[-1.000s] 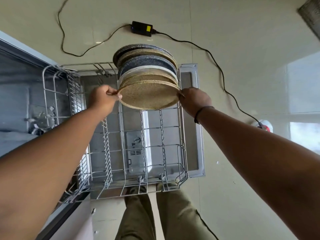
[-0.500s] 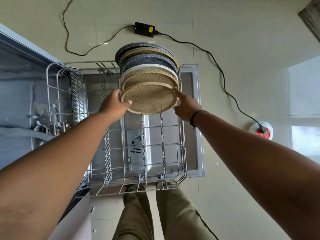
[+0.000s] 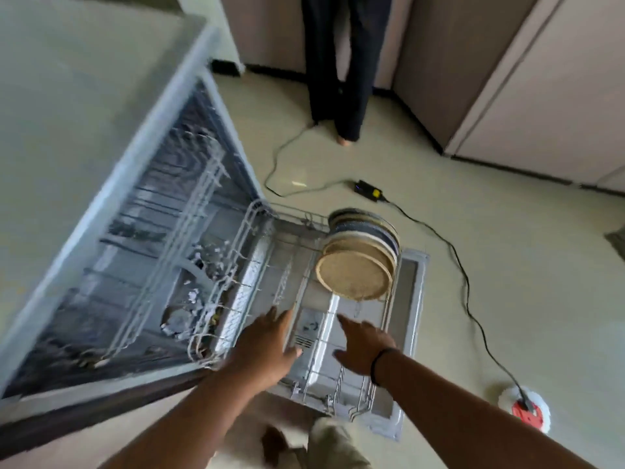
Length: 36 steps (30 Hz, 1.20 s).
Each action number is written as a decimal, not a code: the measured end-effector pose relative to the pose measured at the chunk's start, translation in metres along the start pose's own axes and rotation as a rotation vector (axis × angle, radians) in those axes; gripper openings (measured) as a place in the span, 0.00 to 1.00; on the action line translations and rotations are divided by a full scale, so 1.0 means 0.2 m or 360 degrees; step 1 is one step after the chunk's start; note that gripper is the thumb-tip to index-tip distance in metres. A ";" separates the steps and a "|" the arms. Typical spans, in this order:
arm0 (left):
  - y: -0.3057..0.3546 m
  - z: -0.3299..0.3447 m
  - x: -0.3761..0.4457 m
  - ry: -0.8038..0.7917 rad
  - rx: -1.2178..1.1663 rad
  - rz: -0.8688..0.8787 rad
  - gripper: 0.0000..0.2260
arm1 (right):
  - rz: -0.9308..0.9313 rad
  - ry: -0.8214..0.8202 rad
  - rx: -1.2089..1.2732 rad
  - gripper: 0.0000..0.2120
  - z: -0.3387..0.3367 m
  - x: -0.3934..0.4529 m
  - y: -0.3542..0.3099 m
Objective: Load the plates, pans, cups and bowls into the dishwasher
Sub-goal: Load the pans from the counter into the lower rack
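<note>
While plates (image 3: 355, 275) stand racked — both hands (image 3: 260, 346) hover empty.

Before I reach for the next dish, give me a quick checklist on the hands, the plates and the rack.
1. Left hand free: ok, fingers spread, holding nothing.
2. Right hand free: ok, open, empty.
3. Row of round speckled plates on edge in the white wire lower rack: ok, standing, no hand on them.
4. Rack space nearer the person: ok, bare tines in view.
5. Grey dishwasher door down, rack pulled out: ok.
6. Black power cable on the floor beside the door: not ok, trip risk.
</note>
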State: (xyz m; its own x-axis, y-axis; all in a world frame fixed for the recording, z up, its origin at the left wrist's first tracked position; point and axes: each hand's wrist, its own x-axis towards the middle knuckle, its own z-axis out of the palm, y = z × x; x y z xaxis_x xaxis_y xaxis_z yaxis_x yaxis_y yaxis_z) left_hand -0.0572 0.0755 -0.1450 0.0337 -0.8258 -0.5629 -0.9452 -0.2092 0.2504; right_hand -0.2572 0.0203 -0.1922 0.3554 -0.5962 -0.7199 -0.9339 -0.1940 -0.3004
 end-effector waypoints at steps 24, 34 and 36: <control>-0.57 0.76 -3.40 0.1204 -0.0266 -0.1967 0.34 | -0.2309 0.0218 -0.1370 0.41 1.24 -1.99 -2.24; -0.86 0.89 -3.93 0.1622 -0.0658 -0.2354 0.33 | -0.2526 0.0313 -0.1195 0.32 1.53 -2.41 -2.86; -1.00 0.86 -3.98 0.1852 -0.0969 -0.2391 0.30 | -0.2483 0.0382 -0.1162 0.29 1.52 -2.39 -2.97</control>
State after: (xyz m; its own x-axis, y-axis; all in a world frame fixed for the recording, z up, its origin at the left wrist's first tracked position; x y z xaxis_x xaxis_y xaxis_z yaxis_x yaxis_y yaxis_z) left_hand 0.0486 0.8645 0.1170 0.9436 0.3196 0.0863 0.2418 -0.8435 0.4796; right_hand 0.1392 0.6566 0.1396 0.9147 0.3984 0.0684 0.4039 -0.8938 -0.1950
